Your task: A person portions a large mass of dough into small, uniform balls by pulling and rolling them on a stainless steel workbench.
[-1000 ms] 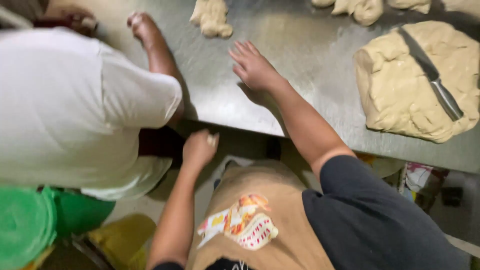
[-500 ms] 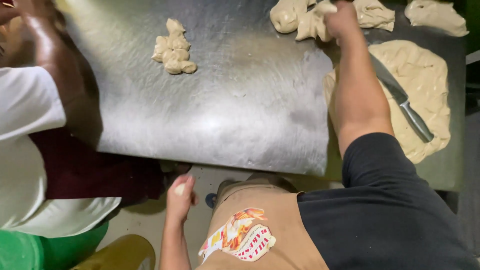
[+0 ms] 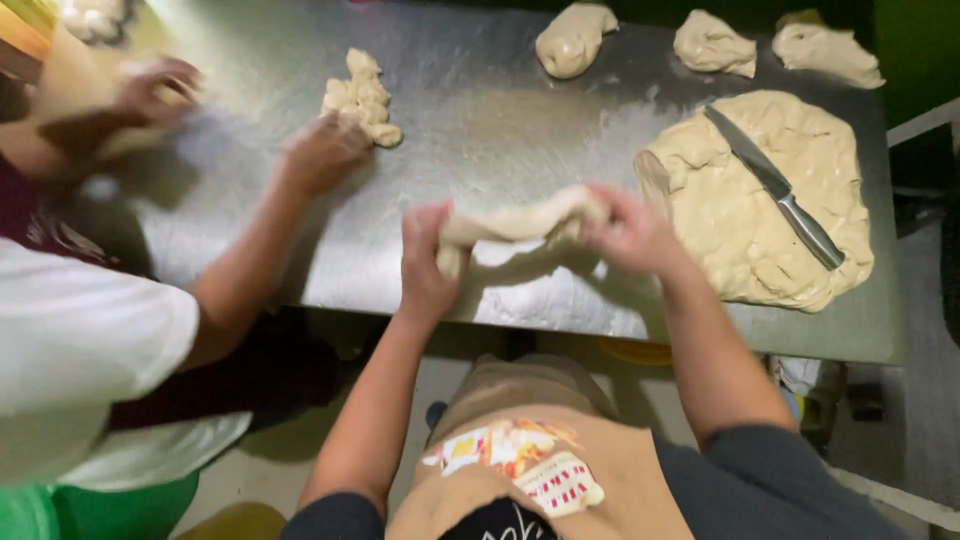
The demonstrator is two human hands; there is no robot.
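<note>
Head view showed my left hand (image 3: 425,262) and right hand (image 3: 628,232) each clamped on an end of a soft, pale dough rope (image 3: 520,222), stretched sagging just above the steel table (image 3: 480,110). Right of the rope lay a wide, lumpy dough slab (image 3: 740,220) bearing a knife (image 3: 775,186). Left of it, a co-worker's hand (image 3: 322,155) touched small dough pieces (image 3: 362,98).

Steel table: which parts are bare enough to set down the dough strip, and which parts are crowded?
The steel table is bare in its middle, between the lumpy dough piece, the round dough ball and the stretched dough strip held by the left hand and right hand. The right side is crowded: the big dough slab with the knife. A co-worker's hand occupies the left.
</note>
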